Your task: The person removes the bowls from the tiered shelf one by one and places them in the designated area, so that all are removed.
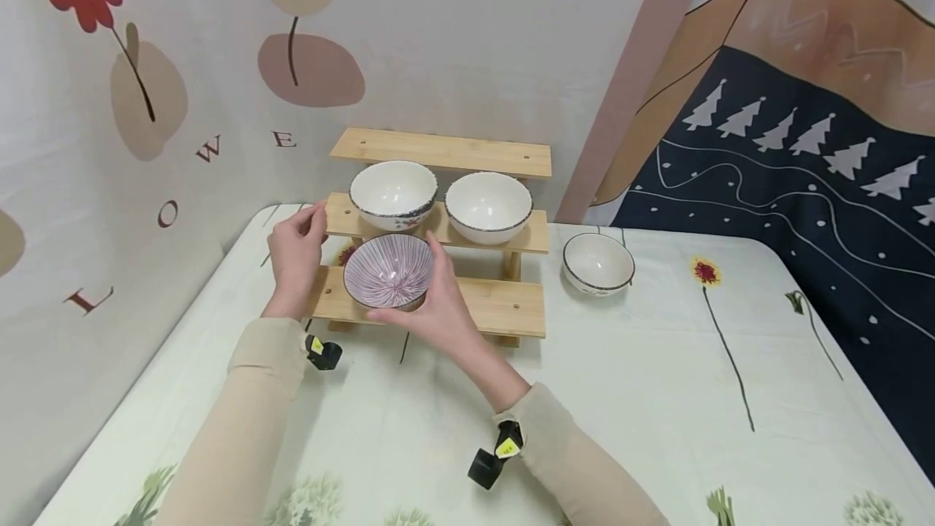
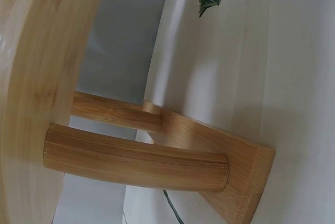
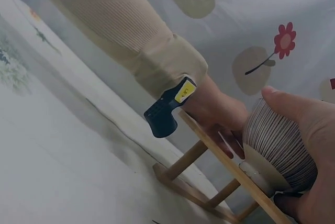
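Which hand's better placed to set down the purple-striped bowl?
The right hand, likely: it grips the purple-striped bowl. The left hand is at the middle shelf's left end, apart from that bowl.

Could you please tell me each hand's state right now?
Left hand: at the left end of the middle shelf; grip cannot be told.
Right hand: holding the striped bowl.

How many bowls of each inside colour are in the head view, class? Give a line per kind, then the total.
White-lined bowls: 3
Purple-striped bowl: 1
Total: 4 bowls
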Tool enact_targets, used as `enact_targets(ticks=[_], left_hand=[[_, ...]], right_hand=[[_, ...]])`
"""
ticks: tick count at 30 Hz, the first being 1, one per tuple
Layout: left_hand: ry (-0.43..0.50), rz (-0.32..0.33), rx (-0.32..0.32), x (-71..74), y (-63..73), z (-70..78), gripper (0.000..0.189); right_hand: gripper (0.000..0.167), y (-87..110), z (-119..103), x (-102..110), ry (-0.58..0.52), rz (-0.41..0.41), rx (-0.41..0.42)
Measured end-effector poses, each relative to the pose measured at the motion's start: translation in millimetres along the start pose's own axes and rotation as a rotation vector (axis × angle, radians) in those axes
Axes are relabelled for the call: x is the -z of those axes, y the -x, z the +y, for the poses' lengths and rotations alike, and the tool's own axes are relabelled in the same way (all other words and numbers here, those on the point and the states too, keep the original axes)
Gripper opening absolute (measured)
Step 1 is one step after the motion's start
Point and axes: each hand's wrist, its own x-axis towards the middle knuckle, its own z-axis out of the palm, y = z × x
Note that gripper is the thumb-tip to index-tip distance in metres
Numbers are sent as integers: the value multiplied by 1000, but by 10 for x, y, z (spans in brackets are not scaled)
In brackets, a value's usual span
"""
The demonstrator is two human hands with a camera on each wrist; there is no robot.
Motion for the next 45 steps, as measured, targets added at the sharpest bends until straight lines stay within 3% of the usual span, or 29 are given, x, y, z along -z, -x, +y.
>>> enact_targets(ticks=[20, 45], left_hand=[[4, -15, 21, 16, 6, -1, 45], [11, -1, -16, 13, -16, -29, 44]], right_hand=[[124, 29, 14, -21, 3, 53, -31], [122, 226, 18, 254, 2, 65, -45]])
